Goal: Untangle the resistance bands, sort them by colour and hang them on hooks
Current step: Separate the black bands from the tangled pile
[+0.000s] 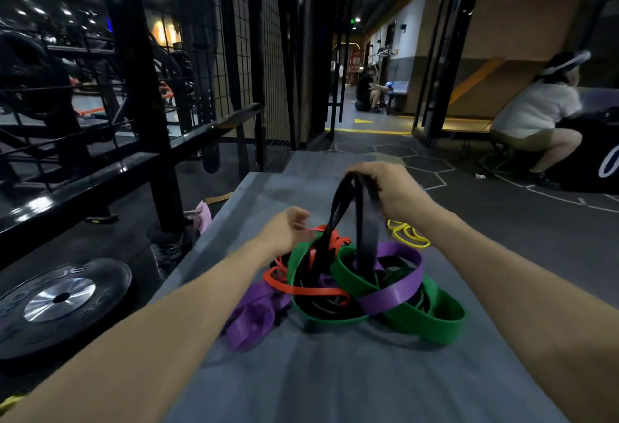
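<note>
In the head view, the right hand (385,188) is raised above the pile with its fingers curled round the top of a black band (341,218), pinching the loop and drawing it taut, probably to see where it threads through the others and to lift it free. The left hand (288,226) sits lower, at the near left edge of the pile, fingers loosely curled and gripping nothing that can be made out; it looks placed to hold the tangle down or catch a red band (301,288) beside it. The tangle lies mid-way along the grey worktop (335,382): a green band (432,318), a purple band (398,288) and the red one wrap across the black band's lower part, so these stand in its way. A yellow band (407,233) lies apart, just past the pile on the right. Left of the worktop stand a black rack (144,141) and a weight plate (60,298) on the floor. No hooks can be made out for certain.
</note>
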Demonstrator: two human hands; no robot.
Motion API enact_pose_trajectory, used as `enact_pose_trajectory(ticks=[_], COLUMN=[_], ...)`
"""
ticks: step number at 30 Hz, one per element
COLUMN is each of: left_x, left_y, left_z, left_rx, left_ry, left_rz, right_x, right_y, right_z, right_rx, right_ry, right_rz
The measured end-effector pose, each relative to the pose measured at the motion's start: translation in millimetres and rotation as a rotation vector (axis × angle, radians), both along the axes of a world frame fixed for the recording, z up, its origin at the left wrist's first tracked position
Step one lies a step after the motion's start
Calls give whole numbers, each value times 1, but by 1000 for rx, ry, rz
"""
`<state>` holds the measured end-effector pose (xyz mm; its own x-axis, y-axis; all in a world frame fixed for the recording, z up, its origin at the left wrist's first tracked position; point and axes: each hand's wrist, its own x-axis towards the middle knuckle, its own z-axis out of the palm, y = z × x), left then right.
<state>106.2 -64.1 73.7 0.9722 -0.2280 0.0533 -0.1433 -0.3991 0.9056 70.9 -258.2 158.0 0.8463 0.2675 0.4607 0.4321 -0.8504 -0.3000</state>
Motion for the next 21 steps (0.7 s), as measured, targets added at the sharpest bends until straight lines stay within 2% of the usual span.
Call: enact_pose_trajectory(ticks=[3, 8, 13, 16, 19, 21], left_x=[5, 13, 16, 20, 24, 23], left_y=[-14, -13, -3, 3, 16, 28], left_z=[-19, -53, -79, -72, -49, -37], left_rx=[124, 491, 629, 535, 228, 100], left_ry=[-17, 16, 58, 68, 166, 216], left_rz=[56, 136, 125, 211, 286, 272], right_x=[-4, -2, 4, 11, 22, 27], right_y=[-11, -25, -30, -29, -27, -26], right_z=[6, -2, -18, -30, -42, -47], right_rx=[-6, -54, -15, -25, -20, 11], right_ry=[-4, -30, -29, 4, 13, 15], right_rz=[2, -15, -67, -101, -147, -224])
